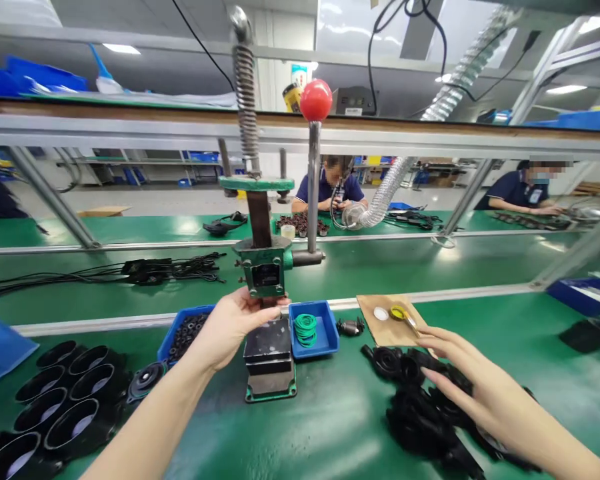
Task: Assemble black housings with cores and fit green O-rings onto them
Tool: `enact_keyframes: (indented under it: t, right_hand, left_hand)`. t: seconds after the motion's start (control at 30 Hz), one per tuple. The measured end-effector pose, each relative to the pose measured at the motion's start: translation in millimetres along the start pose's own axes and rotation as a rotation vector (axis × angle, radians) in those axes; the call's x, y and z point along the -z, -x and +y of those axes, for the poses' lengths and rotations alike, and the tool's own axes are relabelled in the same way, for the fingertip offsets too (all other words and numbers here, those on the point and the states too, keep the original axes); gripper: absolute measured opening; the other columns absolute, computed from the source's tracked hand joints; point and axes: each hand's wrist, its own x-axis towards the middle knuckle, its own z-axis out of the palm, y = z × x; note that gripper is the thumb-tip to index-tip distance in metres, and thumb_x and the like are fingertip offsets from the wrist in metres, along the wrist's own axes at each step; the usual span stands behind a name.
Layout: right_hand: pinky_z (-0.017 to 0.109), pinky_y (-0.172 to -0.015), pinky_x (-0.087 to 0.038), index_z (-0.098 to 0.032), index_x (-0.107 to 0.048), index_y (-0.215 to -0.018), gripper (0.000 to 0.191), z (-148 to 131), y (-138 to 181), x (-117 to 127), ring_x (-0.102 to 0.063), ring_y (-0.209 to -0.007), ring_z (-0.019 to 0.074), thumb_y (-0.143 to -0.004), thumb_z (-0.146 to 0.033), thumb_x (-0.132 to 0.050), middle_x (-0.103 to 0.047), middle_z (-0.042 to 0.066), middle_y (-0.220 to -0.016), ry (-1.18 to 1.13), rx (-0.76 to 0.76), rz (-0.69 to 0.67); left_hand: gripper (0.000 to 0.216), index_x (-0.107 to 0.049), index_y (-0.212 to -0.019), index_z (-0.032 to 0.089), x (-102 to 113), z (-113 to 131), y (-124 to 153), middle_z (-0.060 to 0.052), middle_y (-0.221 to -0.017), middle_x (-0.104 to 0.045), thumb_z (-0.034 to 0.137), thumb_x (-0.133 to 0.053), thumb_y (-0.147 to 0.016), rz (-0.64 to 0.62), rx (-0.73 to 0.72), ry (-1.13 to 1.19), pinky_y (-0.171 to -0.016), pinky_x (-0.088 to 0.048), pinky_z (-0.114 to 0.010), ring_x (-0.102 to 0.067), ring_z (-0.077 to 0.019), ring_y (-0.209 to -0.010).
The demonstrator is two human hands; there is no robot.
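A green hand press (266, 267) with a red-knobbed lever (315, 100) stands on the green bench in front of me. My left hand (233, 322) reaches under its head above the dark base block (269, 347), fingers curled; whether they hold a small part I cannot make out. My right hand (473, 377) lies flat with fingers stretched out on a heap of black rubber parts (425, 413) at the right.
Blue trays hold black rings (183, 337) and green rings (306, 328). Black speaker-like frames (55, 407) lie at the left. A cardboard piece (387, 317) carries small items. Cables (155, 270) lie beyond a rail. Other people work at the far bench.
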Motion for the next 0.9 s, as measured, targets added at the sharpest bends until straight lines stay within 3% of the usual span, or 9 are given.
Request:
enact_keyframes:
  t: [0.13, 0.27, 0.47, 0.6, 0.73, 0.83, 0.9]
  right_hand:
    - [0.044, -0.111, -0.047, -0.029, -0.054, -0.128, 0.029, -14.3, 4.8, -12.4, -0.055, -0.132, 0.0251, -0.102, -0.041, -0.051, -0.055, 0.009, -0.143, -0.11, -0.065, -0.1]
    - [0.038, -0.101, -0.053, -0.025, -0.057, -0.121, 0.023, -16.7, -2.2, -21.4, -0.063, -0.118, 0.0223, -0.101, -0.037, -0.052, -0.064, 0.009, -0.13, -0.108, -0.09, -0.094]
    - [0.038, -0.091, -0.055, -0.018, -0.058, -0.113, 0.017, -11.9, -59.6, -50.6, -0.065, -0.106, 0.0239, -0.099, -0.025, -0.054, -0.068, 0.011, -0.112, 0.106, -0.078, -0.101]
    - [0.039, -0.096, -0.05, -0.014, -0.06, -0.112, 0.023, -10.3, -112.1, -100.4, -0.063, -0.109, 0.026, -0.09, -0.018, -0.064, -0.067, 0.012, -0.112, 0.229, 0.006, -0.227]
    - [0.039, -0.087, -0.053, -0.015, -0.06, -0.094, 0.018, -16.4, -128.4, -138.5, -0.066, -0.091, 0.0261, -0.087, -0.003, -0.047, -0.067, 0.014, -0.095, 0.285, 0.098, -0.279]
    - [0.044, -0.069, -0.055, -0.017, -0.062, -0.087, 0.026, -6.6, -124.3, -150.5, -0.067, -0.072, 0.0309, -0.08, 0.0, -0.044, -0.065, 0.016, -0.078, 0.271, 0.186, -0.232]
    - [0.047, -0.063, -0.054, -0.021, -0.063, -0.083, 0.031, 6.9, -128.0, -156.0, -0.066, -0.064, 0.0328, -0.073, 0.002, -0.045, -0.061, 0.017, -0.069, 0.246, 0.244, -0.171]
  left_hand:
    - [0.042, -0.075, -0.098, 0.016, -0.1, -11.1, -8.1, -0.011, -0.107, -0.078, 0.034, -0.093, -0.065, 0.078, -0.073, -0.014, -0.103, -0.054, -0.045, -0.072, -0.0288, -0.104]
    - [0.042, -0.074, -0.098, 0.016, 3.2, -21.0, -16.6, -0.01, -0.106, -0.078, 0.036, -0.092, -0.065, 0.077, -0.101, -0.04, -0.106, -0.052, -0.05, -0.072, -0.0304, -0.106]
    - [0.052, -0.064, -0.116, 0.023, 2.1, -31.5, -1.8, -0.008, -0.126, -0.071, 0.036, -0.089, -0.072, 0.026, -0.139, -0.093, -0.113, -0.047, -0.045, -0.065, -0.0281, -0.121]
    - [0.044, -0.062, -0.121, 0.03, 2.8, -58.8, 43.1, -0.007, -0.129, -0.069, 0.042, -0.079, -0.082, 0.077, -0.085, -0.154, -0.115, -0.045, -0.049, -0.063, -0.0298, -0.125]
    - [0.032, -0.066, -0.116, 0.044, 15.3, -85.1, 112.1, -0.002, -0.125, -0.07, 0.042, -0.073, -0.085, 0.109, -0.029, -0.268, -0.111, -0.051, -0.049, -0.065, -0.032, -0.122]
    - [0.028, -0.072, -0.11, 0.044, 45.8, -85.2, 150.8, -0.006, -0.122, -0.071, 0.038, -0.074, -0.083, 0.257, -0.03, -0.418, -0.105, -0.056, -0.05, -0.067, -0.0351, -0.117]
    - [0.029, -0.072, -0.112, 0.043, 85.3, -69.5, 166.5, -0.005, -0.124, -0.07, 0.036, -0.073, -0.083, 0.426, -0.058, -0.563, -0.105, -0.056, -0.049, -0.066, -0.0345, -0.119]
